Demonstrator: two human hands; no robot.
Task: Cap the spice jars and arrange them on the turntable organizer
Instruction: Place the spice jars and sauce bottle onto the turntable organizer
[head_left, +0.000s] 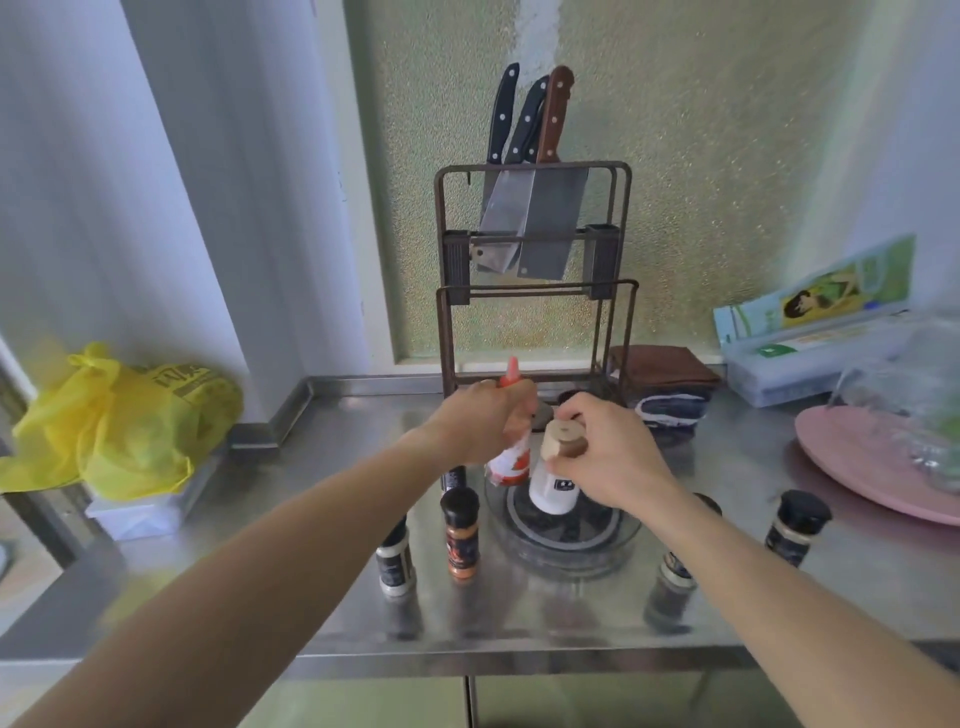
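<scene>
White and upright on the clear round turntable organizer (613, 545), the ceramic jar (553, 488) stands directly under our right hand (608, 452), whose fingers pinch its wooden cap (563, 439), while our left hand (478, 426) grips the tilted red-tipped squeeze bottle (511, 415) beside it.

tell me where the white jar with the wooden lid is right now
In the head view the white jar stands on the clear turntable at centre, its wooden lid gripped by the right hand, beside the red-capped squeeze bottle.
</scene>
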